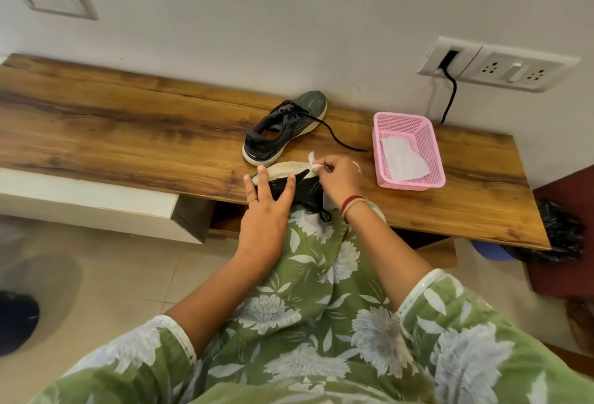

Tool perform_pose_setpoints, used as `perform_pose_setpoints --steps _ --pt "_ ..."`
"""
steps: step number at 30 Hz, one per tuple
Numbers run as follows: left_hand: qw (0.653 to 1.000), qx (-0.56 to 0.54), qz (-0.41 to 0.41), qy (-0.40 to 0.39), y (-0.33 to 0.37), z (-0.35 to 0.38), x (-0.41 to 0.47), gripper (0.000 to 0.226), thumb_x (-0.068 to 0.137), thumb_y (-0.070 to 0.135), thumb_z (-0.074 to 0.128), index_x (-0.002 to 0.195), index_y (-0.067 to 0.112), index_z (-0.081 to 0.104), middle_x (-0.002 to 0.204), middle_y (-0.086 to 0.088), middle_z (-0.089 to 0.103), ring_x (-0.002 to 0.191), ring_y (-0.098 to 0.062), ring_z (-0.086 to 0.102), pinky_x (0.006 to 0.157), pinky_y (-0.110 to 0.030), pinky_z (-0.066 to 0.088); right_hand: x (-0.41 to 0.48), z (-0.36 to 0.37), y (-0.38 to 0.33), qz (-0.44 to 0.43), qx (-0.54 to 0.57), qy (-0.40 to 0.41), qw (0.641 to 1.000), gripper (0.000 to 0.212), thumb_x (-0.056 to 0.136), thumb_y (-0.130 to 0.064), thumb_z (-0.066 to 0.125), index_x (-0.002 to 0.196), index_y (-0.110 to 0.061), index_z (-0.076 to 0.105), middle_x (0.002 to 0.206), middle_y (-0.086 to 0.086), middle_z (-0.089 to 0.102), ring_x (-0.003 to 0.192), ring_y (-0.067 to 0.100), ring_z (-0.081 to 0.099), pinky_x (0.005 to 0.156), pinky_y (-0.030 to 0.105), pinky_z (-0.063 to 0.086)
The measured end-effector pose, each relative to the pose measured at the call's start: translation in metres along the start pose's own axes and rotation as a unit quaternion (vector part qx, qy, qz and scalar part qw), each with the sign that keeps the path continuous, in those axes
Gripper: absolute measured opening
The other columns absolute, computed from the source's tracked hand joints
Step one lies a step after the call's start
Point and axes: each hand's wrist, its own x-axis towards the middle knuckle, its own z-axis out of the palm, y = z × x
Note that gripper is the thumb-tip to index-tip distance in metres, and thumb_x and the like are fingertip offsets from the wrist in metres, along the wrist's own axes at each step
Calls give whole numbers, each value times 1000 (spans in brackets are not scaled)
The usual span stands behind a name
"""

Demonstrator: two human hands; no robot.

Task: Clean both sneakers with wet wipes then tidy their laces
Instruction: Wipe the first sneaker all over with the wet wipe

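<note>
One dark grey sneaker (283, 127) with a white sole stands upright on the wooden bench (128, 120), its black lace trailing right. The second sneaker (289, 175) lies on its side at the bench's front edge, pale sole facing away from me. My left hand (266, 207) grips its dark upper, fingers spread over it. My right hand (337, 178) pinches a small white wet wipe (313, 162) against the sole's toe end. A black lace hangs down between my wrists.
A pink mesh basket (430, 152) holding a white wipe sits right of the sneakers. A wall socket panel (501, 66) with a black cable is above it. A black-bagged bin (559, 236) stands at the bench's right end.
</note>
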Motion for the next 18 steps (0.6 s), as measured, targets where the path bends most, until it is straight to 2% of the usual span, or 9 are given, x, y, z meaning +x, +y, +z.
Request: perform_pose_setpoints --steps 3,6,10,12,13,15,17,18 --pt "1000 -23 -3 10 1 2 -1 77 89 -8 42 151 29 16 155 -29 0 139 -54 5 59 -33 47 -9 13 -11 -42 -21 11 999 19 88 -7 56 97 -9 72 101 6 71 95 19 62 80 19 41" --pt "1000 -24 -13 -3 0 2 0 75 93 -4 38 152 31 8 155 -27 -6 140 -52 1 67 -34 50 -18 18 -20 -66 16 -2 998 17 88 -7 57 95 -9 72 99 6 70 94 17 61 82 21 43" --pt "999 -44 -19 11 -2 0 -2 72 92 -3 43 151 27 17 154 -30 4 139 -55 9 68 -40 54 -28 14 -29 -109 76 -79 988 15 88 -7 59 92 -9 73 96 2 71 90 8 60 81 14 44" --pt "999 -26 -19 -5 -2 -1 -2 73 93 -3 41 152 29 11 155 -29 0 140 -52 7 73 -38 54 -26 8 -28 -111 105 -121 981 15 88 -6 59 93 -9 73 96 2 70 90 8 60 83 15 46" --pt "1000 -16 -16 -16 -1 -2 -1 75 94 -3 39 152 30 5 155 -28 -4 141 -50 4 76 -37 53 -23 3 -25 -88 153 -128 976 15 88 -5 58 94 -9 71 97 3 69 91 10 61 83 17 47" --pt "999 -4 -15 -28 1 -6 1 77 94 -3 37 152 31 -1 155 -25 -9 142 -48 1 77 -33 53 -15 -12 -14 12 289 -92 953 13 90 -4 56 94 -9 68 99 6 66 90 13 61 81 21 50" --pt "999 1 -20 -31 3 -8 2 77 94 -4 36 151 31 -2 155 -24 -10 142 -48 0 76 -32 52 -2 -32 7 113 380 -12 918 12 89 -5 57 86 -13 65 96 7 66 89 20 61 80 31 51" --pt "999 3 -23 -34 3 -7 3 77 94 -4 36 151 31 -1 155 -24 -10 142 -48 0 75 -32 52 6 -42 20 146 377 39 914 14 88 -4 59 83 -15 65 93 7 65 89 23 60 81 35 51"
